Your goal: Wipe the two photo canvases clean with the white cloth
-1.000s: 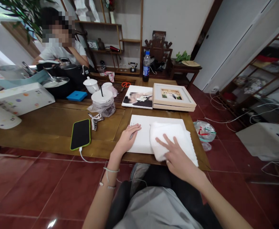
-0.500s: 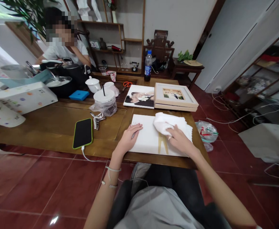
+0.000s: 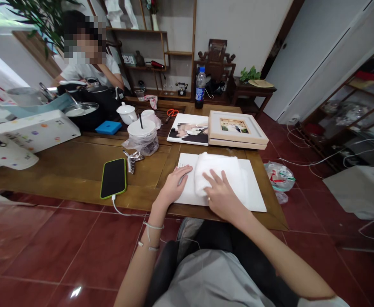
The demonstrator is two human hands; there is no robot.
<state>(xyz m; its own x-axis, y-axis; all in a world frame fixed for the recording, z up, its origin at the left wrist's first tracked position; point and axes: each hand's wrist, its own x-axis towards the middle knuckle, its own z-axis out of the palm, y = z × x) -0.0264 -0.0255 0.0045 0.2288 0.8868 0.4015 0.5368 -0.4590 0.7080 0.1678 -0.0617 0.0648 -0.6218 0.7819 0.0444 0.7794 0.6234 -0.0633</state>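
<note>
A white flat panel or album [image 3: 255, 192] lies at the front edge of the wooden table. My left hand [image 3: 174, 183] rests flat on its left side, fingers stretched out and holding nothing. Over the middle of the panel is a folded white cloth [image 3: 218, 164]. My right hand [image 3: 223, 196] presses on this cloth with spread fingers, palm down, not gripping it. The cloth and hand cover the panel's middle. Just behind are a photo print [image 3: 187, 129] on a white board and a pale framed picture [image 3: 238, 128] with a wedding-like photo.
Left of the panel lies a charging phone [image 3: 114, 178]; a bagged cup [image 3: 143, 134] with a straw stands behind it. Orange-handled scissors [image 3: 172, 113] and a cola-like bottle [image 3: 200, 89] are farther back. A person [image 3: 91, 70] sits across the table beside pots [image 3: 99, 100].
My right hand has slid left and toward me with the cloth, its fingers now spread rather than bunching it. The gold mark on the panel is now covered. My left hand stays put.
</note>
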